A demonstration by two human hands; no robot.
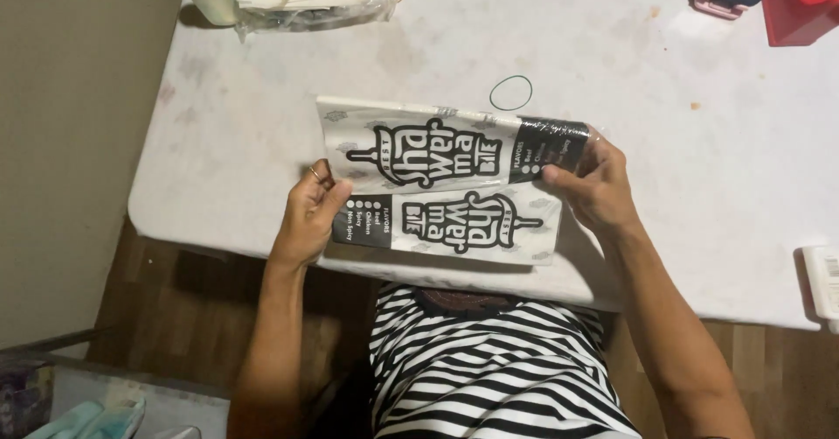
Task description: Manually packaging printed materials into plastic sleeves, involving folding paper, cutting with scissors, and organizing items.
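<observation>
Head view: left hand (308,216) and right hand (594,186) grip printed sleeves (446,190).

Single head-worn view, steeply downward and close over the white table (262,168) edge.

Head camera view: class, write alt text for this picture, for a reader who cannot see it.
Two hands hold a stack of white-and-black printed paper sleeves over the edge of a white table, the left hand at one end and the right hand at the other. A rubber band lies just beyond the sleeves.
</observation>
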